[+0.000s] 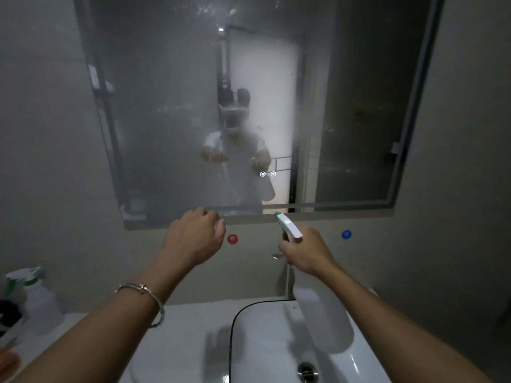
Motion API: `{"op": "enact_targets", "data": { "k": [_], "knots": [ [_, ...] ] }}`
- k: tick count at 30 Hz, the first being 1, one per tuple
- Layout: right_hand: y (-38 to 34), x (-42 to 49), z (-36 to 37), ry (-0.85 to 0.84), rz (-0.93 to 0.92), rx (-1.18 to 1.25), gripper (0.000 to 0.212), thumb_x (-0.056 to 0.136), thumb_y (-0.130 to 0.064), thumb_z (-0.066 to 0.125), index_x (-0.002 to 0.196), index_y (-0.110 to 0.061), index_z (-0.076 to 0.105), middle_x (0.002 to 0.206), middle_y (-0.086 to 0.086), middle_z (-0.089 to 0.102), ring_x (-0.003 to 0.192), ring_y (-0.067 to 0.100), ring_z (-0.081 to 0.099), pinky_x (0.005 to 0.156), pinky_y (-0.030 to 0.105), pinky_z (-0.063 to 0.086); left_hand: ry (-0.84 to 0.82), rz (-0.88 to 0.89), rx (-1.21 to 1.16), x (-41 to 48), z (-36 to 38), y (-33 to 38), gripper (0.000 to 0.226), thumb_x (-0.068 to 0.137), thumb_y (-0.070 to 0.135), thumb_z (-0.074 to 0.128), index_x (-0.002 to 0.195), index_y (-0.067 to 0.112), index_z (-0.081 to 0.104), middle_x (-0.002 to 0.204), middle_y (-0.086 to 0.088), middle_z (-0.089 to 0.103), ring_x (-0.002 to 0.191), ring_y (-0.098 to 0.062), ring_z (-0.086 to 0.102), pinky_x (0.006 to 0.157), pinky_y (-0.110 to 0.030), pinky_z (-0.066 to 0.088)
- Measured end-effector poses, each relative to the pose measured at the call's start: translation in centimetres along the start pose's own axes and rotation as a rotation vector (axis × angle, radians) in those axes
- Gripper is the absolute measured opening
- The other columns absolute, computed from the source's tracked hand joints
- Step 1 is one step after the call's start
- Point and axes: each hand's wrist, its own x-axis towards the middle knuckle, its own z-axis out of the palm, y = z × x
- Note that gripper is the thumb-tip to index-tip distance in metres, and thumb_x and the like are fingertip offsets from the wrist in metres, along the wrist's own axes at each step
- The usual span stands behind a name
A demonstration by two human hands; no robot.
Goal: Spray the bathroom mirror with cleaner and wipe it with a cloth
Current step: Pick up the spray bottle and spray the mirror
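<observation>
**Bottle up in the right hand, just under the mirror**

On my feed the right hand sits right of centre, wrapped around the neck of the spray bottle. Its white and green nozzle points up and left at the lower edge of the mirror, and its pale body hangs down over the sink. The left hand is raised level with it, left of centre and well apart from the bottle. Its fingers are curled in towards the palm and I see nothing in them. Both hands are close to the glass but not touching it.

The mirror is fogged across most of its face, so the reflected person is only a blur, and I can't read what the reflected hands carry. Its top edge is cut off by the frame. A chrome tap is mostly hidden behind the right hand. At lower left, a second spray bottle is soft and dim, with dark things beside it that I can't identify.

The room is dim, with plain grey walls. A red dot and a blue dot sit on the wall below the mirror. The white sink has a metal drain at bottom centre, set in a pale counter. A thin bracelet circles the left wrist.
</observation>
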Motion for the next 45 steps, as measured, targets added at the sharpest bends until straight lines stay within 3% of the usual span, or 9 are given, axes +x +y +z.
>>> {"op": "enact_targets", "data": {
  "k": [6, 16, 20, 23, 26, 30, 34, 37, 45],
  "knots": [
    [3.4, -0.7, -4.3, -0.015, -0.002, -0.005, 0.017, 0.078, -0.021, 0.058, 0.088, -0.007, 0.059, 0.077, 0.013, 0.064, 0.074, 0.036, 0.064, 0.063, 0.047, 0.054, -0.045, 0.085, -0.028, 1.0, 1.4, 5.6, 0.036, 0.095, 0.040, 0.032, 0.110, 0.020, 0.059, 0.113, -0.007, 0.058, 0.107, -0.026, 0.053, 0.083, -0.036, 0.044],
    [8.8, -1.1, -10.0, 0.171, 0.137, 0.079, 0.011, 0.076, -0.020, 0.057, 0.077, -0.010, 0.063, 0.074, 0.011, 0.066, 0.068, 0.031, 0.067, 0.064, 0.046, 0.058, -0.113, 0.215, -0.038, 1.4, 2.9, 13.5, 0.040, 0.098, 0.040, 0.027, 0.120, 0.018, 0.054, 0.121, -0.006, 0.054, 0.109, -0.022, 0.051, 0.081, -0.033, 0.041],
    [10.5, -1.1, -12.0, 0.123, 0.152, 0.123, 0.008, 0.076, -0.015, 0.058, 0.082, -0.009, 0.060, 0.072, 0.006, 0.062, 0.063, 0.025, 0.067, 0.063, 0.040, 0.058, -0.148, 0.254, -0.044, 1.6, 3.9, 16.4, 0.043, 0.099, 0.041, 0.026, 0.125, 0.018, 0.051, 0.125, -0.005, 0.053, 0.110, -0.019, 0.051, 0.076, -0.029, 0.037],
    [12.2, -1.6, -13.0, 0.078, 0.205, 0.070, 0.007, 0.078, -0.016, 0.058, 0.083, -0.012, 0.061, 0.070, 0.002, 0.062, 0.058, 0.020, 0.067, 0.050, 0.023, 0.049, -0.158, 0.268, -0.058, 1.6, 4.5, 18.6, 0.043, 0.098, 0.040, 0.027, 0.123, 0.017, 0.053, 0.124, -0.007, 0.054, 0.109, -0.021, 0.051, 0.081, -0.031, 0.042],
    [14.3, -2.0, -14.1, 0.147, 0.262, 0.043, 0.010, 0.073, -0.020, 0.056, 0.075, -0.011, 0.061, 0.067, 0.004, 0.066, 0.053, 0.018, 0.067, 0.059, 0.032, 0.055, -0.168, 0.271, -0.083, 1.8, 5.0, 20.4, 0.043, 0.098, 0.040, 0.028, 0.121, 0.015, 0.054, 0.123, -0.008, 0.054, 0.110, -0.023, 0.051, 0.087, -0.035, 0.046],
    [15.9, -1.8, -16.7, 0.232, 0.266, 0.094, 0.012, 0.073, -0.021, 0.055, 0.076, -0.010, 0.061, 0.071, 0.009, 0.067, 0.063, 0.027, 0.068, 0.066, 0.041, 0.055, -0.152, 0.258, -0.097, 2.1, 5.1, 22.7, 0.042, 0.098, 0.039, 0.028, 0.121, 0.015, 0.055, 0.122, -0.008, 0.055, 0.111, -0.023, 0.050, 0.086, -0.034, 0.044],
    [17.1, -1.0, -19.8, 0.297, 0.275, 0.150, 0.010, 0.079, -0.015, 0.057, 0.085, -0.011, 0.062, 0.077, 0.011, 0.067, 0.070, 0.029, 0.068, 0.067, 0.039, 0.055, -0.141, 0.276, -0.084, 2.4, 5.3, 25.4, 0.042, 0.099, 0.039, 0.027, 0.123, 0.016, 0.053, 0.122, -0.006, 0.054, 0.111, -0.021, 0.050, 0.081, -0.029, 0.038],
    [18.5, -0.9, -21.5, 0.281, 0.319, 0.112, 0.008, 0.081, -0.017, 0.057, 0.077, -0.011, 0.062, 0.070, 0.013, 0.067, 0.067, 0.030, 0.068, 0.067, 0.040, 0.055, -0.130, 0.305, -0.073, 2.6, 5.4, 27.3, 0.042, 0.099, 0.039, 0.026, 0.125, 0.018, 0.052, 0.124, -0.005, 0.053, 0.112, -0.019, 0.050, 0.078, -0.025, 0.033],
    [21.0, 0.0, -23.7, 0.306, 0.368, 0.168, 0.002, 0.085, -0.016, 0.055, 0.084, -0.017, 0.054, 0.076, 0.010, 0.064, 0.061, 0.022, 0.064, 0.064, 0.035, 0.051, -0.108, 0.296, -0.001, 4.1, 5.0, 29.1, 0.042, 0.098, 0.042, 0.026, 0.123, 0.020, 0.052, 0.123, -0.003, 0.054, 0.111, -0.020, 0.051, 0.080, -0.031, 0.040]
  ]
}}
